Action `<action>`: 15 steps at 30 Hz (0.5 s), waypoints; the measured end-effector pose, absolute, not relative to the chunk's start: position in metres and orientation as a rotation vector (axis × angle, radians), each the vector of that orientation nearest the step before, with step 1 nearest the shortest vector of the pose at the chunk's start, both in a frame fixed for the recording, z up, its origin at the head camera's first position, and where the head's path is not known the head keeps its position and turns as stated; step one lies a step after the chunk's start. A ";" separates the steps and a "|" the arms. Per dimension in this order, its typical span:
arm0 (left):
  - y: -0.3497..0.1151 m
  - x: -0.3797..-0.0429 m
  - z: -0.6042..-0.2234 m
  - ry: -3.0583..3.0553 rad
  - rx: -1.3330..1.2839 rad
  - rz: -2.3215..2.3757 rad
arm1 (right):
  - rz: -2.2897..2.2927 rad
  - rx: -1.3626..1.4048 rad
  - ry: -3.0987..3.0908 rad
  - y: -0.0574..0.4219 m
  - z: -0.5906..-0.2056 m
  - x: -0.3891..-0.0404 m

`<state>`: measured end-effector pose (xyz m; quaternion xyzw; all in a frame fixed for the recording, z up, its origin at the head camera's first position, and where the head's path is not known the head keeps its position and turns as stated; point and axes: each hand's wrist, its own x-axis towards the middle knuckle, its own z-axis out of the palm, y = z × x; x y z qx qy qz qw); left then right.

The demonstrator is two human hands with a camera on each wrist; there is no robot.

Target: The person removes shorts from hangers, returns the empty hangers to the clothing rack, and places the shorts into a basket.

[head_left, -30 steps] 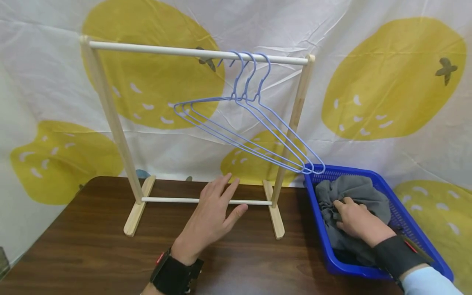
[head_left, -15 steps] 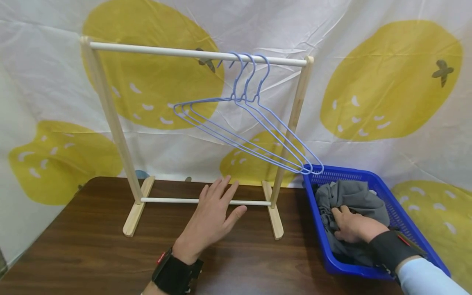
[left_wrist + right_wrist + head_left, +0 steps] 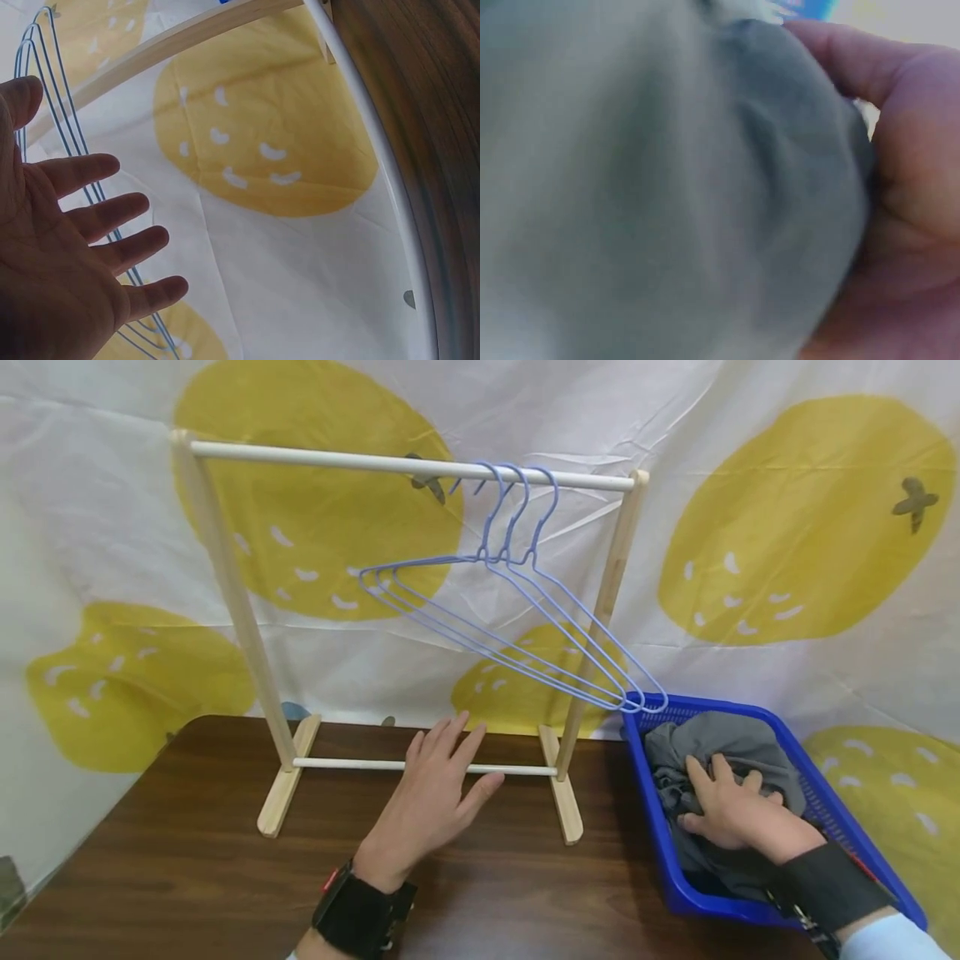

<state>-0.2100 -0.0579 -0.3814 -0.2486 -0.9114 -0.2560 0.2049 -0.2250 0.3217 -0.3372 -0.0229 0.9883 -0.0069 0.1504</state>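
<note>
In the head view my right hand (image 3: 738, 814) rests on a bunched grey cloth (image 3: 705, 735) inside the blue basket (image 3: 658, 852), its fingers spread across the folds. The right wrist view is blurred; there the grey cloth (image 3: 690, 187) bulges up against the palm. My left hand (image 3: 431, 797) is held out over the table, fingers straight and holding nothing. Ahead of it stands a small wooden rack with a white top bar (image 3: 330, 459). Blue wire hangers (image 3: 570, 603) hang from that bar, to the right of its middle. What lies under the cloth is hidden.
The rack's wooden feet (image 3: 288, 785) stand on the dark brown table (image 3: 187, 877), joined by a low white rod (image 3: 352, 764). The hangers' lower right corners overlap the basket's near-left rim in view. A white curtain (image 3: 525, 393) with yellow fruit shapes covers the background.
My right hand has gone from bent fingers in the cloth to fingers spread over it, and the cloth's folds have shifted. My left hand has stayed about where it was.
</note>
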 end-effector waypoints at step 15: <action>-0.058 -0.212 -0.380 -2.541 -0.669 -0.716 | -0.136 -0.506 3.341 0.252 -0.307 -0.189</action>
